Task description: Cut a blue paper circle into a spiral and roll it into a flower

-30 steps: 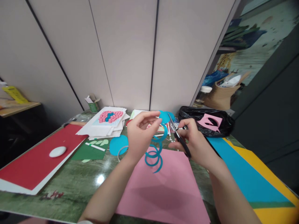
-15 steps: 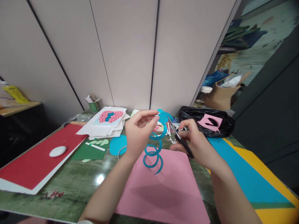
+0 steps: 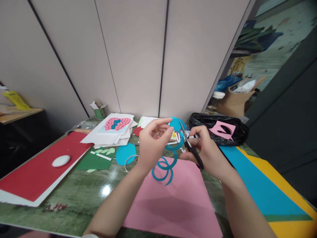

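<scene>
My left hand [image 3: 151, 144] pinches a blue paper disc [image 3: 176, 124] whose cut edge hangs down as a blue spiral strip [image 3: 165, 167] over a pink paper sheet [image 3: 173, 198]. My right hand [image 3: 206, 152] grips black-handled scissors [image 3: 190, 145], blades pointing up and left into the blue paper beside my left fingertips. Both hands hover above the green marbled table [image 3: 81, 188].
Left lie a red sheet [image 3: 37, 172] with a white oval object [image 3: 61, 161], a green sheet [image 3: 95, 160], a blue circle [image 3: 125, 154] and white papers [image 3: 111, 132] bearing a pink heart. A black bag [image 3: 218, 130] holds a pink scrap. Blue and yellow sheets [image 3: 260, 188] lie right.
My left hand has turned the blue disc a little and shifted right; the hanging spiral swung with it. The scissors stay at the paper's edge.
</scene>
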